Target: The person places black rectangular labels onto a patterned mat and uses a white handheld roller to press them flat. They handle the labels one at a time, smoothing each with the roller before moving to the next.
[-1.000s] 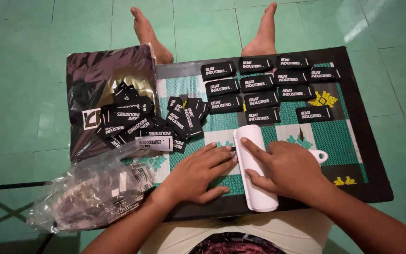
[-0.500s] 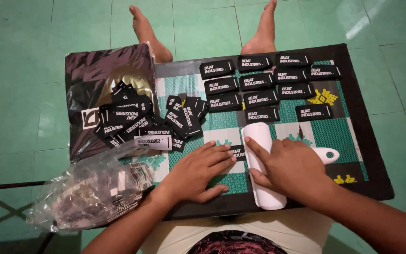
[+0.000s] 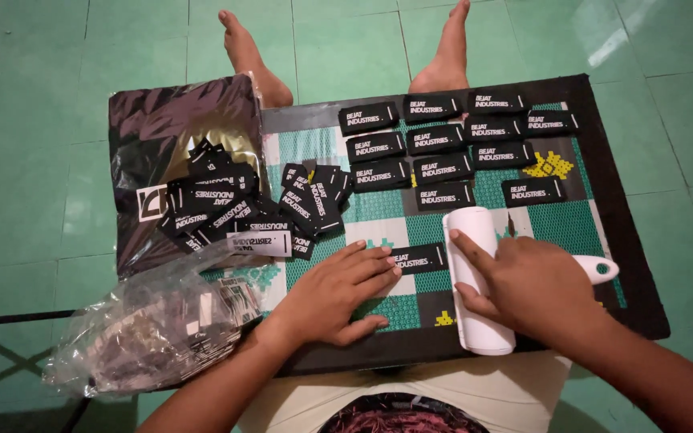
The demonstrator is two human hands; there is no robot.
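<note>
My right hand (image 3: 532,287) presses down on a white roller (image 3: 475,277) with a white handle (image 3: 597,268), lying upright on the patterned green and black mat (image 3: 571,224). My left hand (image 3: 337,292) lies flat on the mat, fingertips holding the left end of a black rectangular label (image 3: 419,258) just left of the roller. Several more black labels (image 3: 443,144) lie in tidy rows at the mat's far side.
A loose heap of black labels (image 3: 234,204) sits on a dark shiny bag (image 3: 178,120) at the left. A clear plastic bag (image 3: 150,329) of more labels lies near left. My bare feet (image 3: 242,48) rest beyond the mat on the green tiled floor.
The roller has shifted right and back toward me, uncovering the black label beside my left fingertips. My left hand stays flat in the same place.
</note>
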